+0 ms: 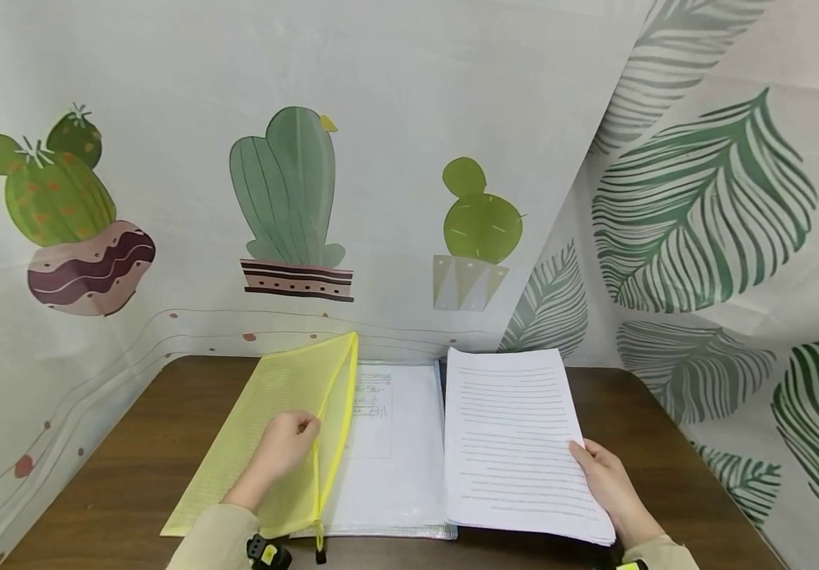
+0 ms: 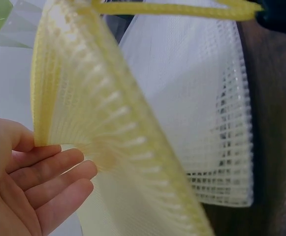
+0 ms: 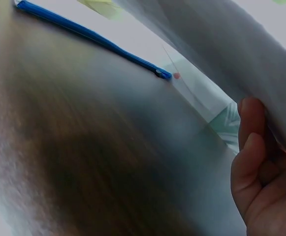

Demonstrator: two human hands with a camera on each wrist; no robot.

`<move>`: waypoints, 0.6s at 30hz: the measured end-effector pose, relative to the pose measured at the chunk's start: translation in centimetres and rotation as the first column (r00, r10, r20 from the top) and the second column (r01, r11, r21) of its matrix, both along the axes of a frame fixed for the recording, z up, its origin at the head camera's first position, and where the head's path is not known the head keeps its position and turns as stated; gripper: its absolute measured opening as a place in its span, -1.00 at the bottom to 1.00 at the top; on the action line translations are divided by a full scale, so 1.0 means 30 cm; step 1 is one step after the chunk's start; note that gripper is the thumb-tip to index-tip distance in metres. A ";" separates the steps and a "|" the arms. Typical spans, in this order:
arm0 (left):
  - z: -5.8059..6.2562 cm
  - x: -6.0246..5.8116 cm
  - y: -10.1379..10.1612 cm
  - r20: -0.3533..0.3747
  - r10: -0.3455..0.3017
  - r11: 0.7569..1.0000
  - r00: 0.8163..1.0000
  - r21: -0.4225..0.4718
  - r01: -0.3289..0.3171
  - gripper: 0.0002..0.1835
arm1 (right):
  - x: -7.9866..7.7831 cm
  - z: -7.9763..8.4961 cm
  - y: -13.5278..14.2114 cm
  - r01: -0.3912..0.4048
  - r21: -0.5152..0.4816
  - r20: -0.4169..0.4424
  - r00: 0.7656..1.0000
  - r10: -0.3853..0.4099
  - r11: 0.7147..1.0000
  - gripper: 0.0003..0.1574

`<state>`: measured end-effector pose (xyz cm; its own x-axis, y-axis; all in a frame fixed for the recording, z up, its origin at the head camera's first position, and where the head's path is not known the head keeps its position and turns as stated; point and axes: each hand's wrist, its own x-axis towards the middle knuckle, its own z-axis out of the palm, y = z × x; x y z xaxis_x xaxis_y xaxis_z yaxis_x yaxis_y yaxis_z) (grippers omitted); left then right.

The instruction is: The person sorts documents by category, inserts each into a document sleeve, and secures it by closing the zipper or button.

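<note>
My left hand [image 1: 287, 443] pinches the edge of a yellow mesh zip pouch [image 1: 238, 443] between thumb and forefinger. Its mouth gapes on the right side, and a yellow zip with a black pull hangs at the lower corner. In the left wrist view the other fingers of that hand [image 2: 47, 182] lie extended beside the mesh. My right hand [image 1: 612, 483] grips the right edge of a stack of printed white paper [image 1: 516, 443], thumb on top and fingers beneath. In the right wrist view the stack [image 3: 216, 49] is raised above the table.
A clear mesh-edged pouch [image 1: 398, 475] with papers inside lies between the yellow pouch and the stack. Its blue zip [image 3: 93, 37] runs along the right side. All this is on a dark brown wooden table [image 1: 131, 435] against a cloth [image 1: 395, 182] printed with cacti and leaves.
</note>
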<state>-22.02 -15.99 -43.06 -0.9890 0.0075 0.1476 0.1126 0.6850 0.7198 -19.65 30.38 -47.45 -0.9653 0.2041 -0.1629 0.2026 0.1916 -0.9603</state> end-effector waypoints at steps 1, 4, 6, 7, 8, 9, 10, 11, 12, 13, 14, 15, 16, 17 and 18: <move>0.000 0.001 0.001 0.002 -0.001 1.000 1.000 0.003 0.001 -0.78 | -0.001 -0.001 -0.005 -0.001 -0.010 0.001 1.000 0.001 1.000 -0.38; 0.001 0.005 0.006 0.004 -0.003 1.000 1.000 0.011 0.003 -0.78 | -0.005 -0.004 -0.017 -0.005 -0.031 0.004 1.000 0.005 1.000 -0.38; 0.001 0.006 0.009 0.005 -0.006 1.000 1.000 0.012 0.006 -0.78 | -0.007 -0.007 -0.026 -0.006 -0.036 0.004 1.000 0.006 0.999 -0.37; 0.000 0.006 0.010 0.007 -0.008 1.000 1.000 0.013 0.008 -0.77 | -0.009 -0.009 -0.030 -0.005 -0.039 0.001 1.000 0.005 0.999 -0.38; 0.000 0.006 0.012 0.007 -0.007 1.000 1.000 0.014 0.007 -0.77 | -0.010 -0.010 -0.034 -0.005 -0.042 0.000 1.000 0.005 0.999 -0.38; -0.001 0.005 0.014 0.008 -0.010 1.000 1.000 0.015 0.010 -0.77 | -0.011 -0.011 -0.039 -0.006 -0.043 -0.003 1.000 0.006 0.999 -0.38; -0.002 0.004 0.016 0.007 -0.010 1.000 1.000 0.016 0.010 -0.77 | -0.012 -0.012 -0.044 -0.006 -0.045 -0.006 1.000 0.006 0.999 -0.38; -0.003 0.003 0.017 0.007 -0.010 1.000 1.000 0.015 0.010 -0.77 | -0.014 -0.012 -0.048 -0.009 -0.046 -0.007 1.000 0.008 0.999 -0.38; -0.004 0.002 0.019 0.006 -0.010 1.000 1.000 0.016 0.010 -0.77 | -0.015 -0.013 -0.053 -0.011 -0.048 -0.008 1.000 0.011 0.999 -0.38; -0.005 0.001 0.021 0.006 -0.010 1.000 1.000 0.017 0.010 -0.77 | -0.016 -0.013 -0.057 -0.011 -0.049 -0.011 1.000 0.011 0.999 -0.39; -0.006 0.000 0.023 0.004 -0.010 1.000 1.000 0.019 0.010 -0.78 | -0.017 -0.013 -0.062 -0.014 -0.049 -0.012 1.000 0.013 0.999 -0.39; -0.007 -0.001 0.025 0.003 -0.010 1.000 1.000 0.019 0.010 -0.78 | -0.018 -0.013 -0.067 -0.016 -0.051 -0.013 1.000 0.015 0.999 -0.40; -0.008 -0.002 0.027 0.003 -0.009 1.000 1.000 0.020 0.009 -0.79 | -0.019 -0.013 -0.071 -0.019 -0.053 -0.014 1.000 0.018 0.998 -0.40; -0.009 -0.002 0.029 0.004 -0.009 1.000 1.000 0.020 0.009 -0.78 | -0.020 -0.013 -0.076 -0.021 -0.054 -0.015 1.000 0.020 0.998 -0.40; -0.010 -0.003 0.031 0.004 -0.009 1.000 1.000 0.020 0.009 -0.79 | -0.021 -0.013 -0.080 -0.023 -0.057 -0.016 1.000 0.022 0.998 -0.40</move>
